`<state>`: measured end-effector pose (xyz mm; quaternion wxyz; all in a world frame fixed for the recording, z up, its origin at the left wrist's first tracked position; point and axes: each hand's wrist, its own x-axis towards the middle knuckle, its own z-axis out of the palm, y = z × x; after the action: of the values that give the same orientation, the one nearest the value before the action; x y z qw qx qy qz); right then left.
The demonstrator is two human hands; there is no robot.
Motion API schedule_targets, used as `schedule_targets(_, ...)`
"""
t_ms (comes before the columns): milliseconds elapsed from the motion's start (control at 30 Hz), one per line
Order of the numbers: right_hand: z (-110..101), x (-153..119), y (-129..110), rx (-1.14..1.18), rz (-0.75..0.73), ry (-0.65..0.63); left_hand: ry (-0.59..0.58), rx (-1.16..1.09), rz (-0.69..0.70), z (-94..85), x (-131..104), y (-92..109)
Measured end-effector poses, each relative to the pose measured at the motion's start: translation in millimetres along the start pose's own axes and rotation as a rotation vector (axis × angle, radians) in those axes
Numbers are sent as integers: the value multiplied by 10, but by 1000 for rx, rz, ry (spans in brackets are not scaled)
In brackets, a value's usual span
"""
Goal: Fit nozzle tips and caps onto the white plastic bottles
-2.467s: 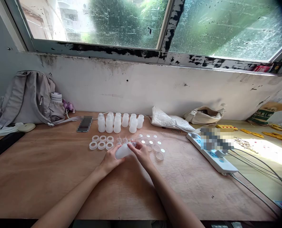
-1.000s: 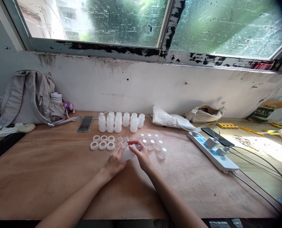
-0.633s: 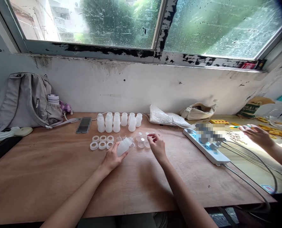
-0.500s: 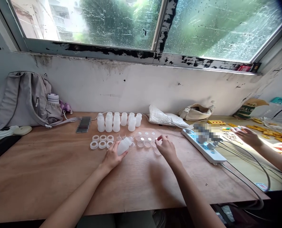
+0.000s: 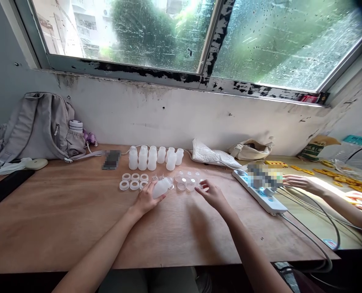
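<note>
My left hand [image 5: 146, 199] is wrapped round a frosted white bottle [image 5: 161, 187], tilted with its neck to the upper right. My right hand [image 5: 211, 193] hovers at the right end of some clear round discs [image 5: 181, 186], its fingers curved and slightly apart, with nothing visible between them. White rings [image 5: 124, 185] lie in two rows left of the held bottle, and small clear pieces [image 5: 155, 178] lie partly hidden behind it. Several more frosted bottles [image 5: 152, 158] stand upright farther back on the wooden table [image 5: 86, 228].
A backpack [image 5: 40, 126], a black case [image 5: 8, 188] and a blurred dark item [image 5: 111, 159] are at left. White packaging [image 5: 213, 155] and a beige bag [image 5: 251, 149] lie behind. At right are a power strip [image 5: 260, 193], cables and another person's hand [image 5: 303, 183].
My right hand has lifted slightly from the rightmost disc and its fingers have opened. The other person's hand has moved left toward the power strip. The whole view has shifted a little.
</note>
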<state>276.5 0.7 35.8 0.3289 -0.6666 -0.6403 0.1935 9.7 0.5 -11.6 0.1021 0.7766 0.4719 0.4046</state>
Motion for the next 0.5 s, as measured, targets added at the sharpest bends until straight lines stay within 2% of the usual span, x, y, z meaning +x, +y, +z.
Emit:
schedule_targets(100,91,0,-206,489,-94,-53,0,13,22,-12,14,-35)
schedule_targets(167,184,2,-310,697,-127,-87,-1,15,30,-31,27,-54)
schedule_targets(300,361,-4,-386,806,-144,-156,-12,12,28,-69,46,-66)
schedule_targets(500,501,-61,-417,883,-170,-273,-56,38,49,-66,55,-75)
